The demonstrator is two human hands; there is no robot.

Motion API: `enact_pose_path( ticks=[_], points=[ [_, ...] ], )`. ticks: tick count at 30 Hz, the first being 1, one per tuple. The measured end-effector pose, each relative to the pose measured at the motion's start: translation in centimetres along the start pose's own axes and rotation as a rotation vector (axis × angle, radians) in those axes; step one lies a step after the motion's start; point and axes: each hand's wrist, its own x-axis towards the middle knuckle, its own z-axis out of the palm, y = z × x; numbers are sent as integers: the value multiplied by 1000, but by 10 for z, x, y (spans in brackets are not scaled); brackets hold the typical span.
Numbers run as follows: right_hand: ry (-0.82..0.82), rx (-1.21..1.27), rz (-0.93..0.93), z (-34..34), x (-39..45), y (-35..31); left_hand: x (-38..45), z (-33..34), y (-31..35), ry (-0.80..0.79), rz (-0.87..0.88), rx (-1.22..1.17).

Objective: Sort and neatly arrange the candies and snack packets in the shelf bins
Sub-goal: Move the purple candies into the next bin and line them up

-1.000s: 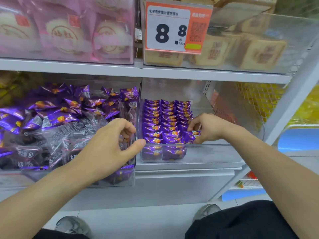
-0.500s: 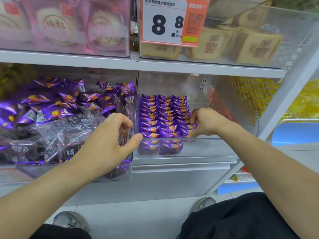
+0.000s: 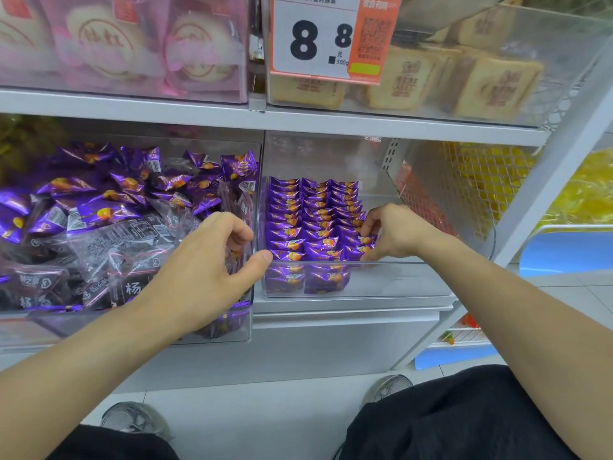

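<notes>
Over the last second little had been shifted: the purple candies [image 3: 315, 220] were kept in neat rows in the right bin [image 3: 398, 287], the front-right one pinched by the right hand [image 3: 394, 234], the left hand [image 3: 205, 270] curled over the left bin's [image 3: 245, 330] corner, so the row was judged nearly squared.

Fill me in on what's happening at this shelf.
A person is tidying purple candies into a clear bin on the lower shelf. The right hand pinches a candy at the right end of the front rows, which stand in three neat columns. The left hand rests curled at the divider, thumb on the bin's rim, over the left bin, where loose packets lie in a jumble.
</notes>
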Motion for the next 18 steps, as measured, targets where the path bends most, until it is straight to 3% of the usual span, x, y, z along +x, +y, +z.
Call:
enact_pose_path(
  ticks=[8,12,15,18],
  points=[
    [-41,-59,-2,-5,-2,0,1,-3,2,-10,6,-1],
    [141,-43,-13,-29,-9,-11,1,-13,5,-56,2,-18],
    [291,205,-180,-37,-26,-53,3,-27,1,-11,36,1],
    [240,490,-455,-31,-53,-114,3,-53,-12,11,55,126]
  ],
)
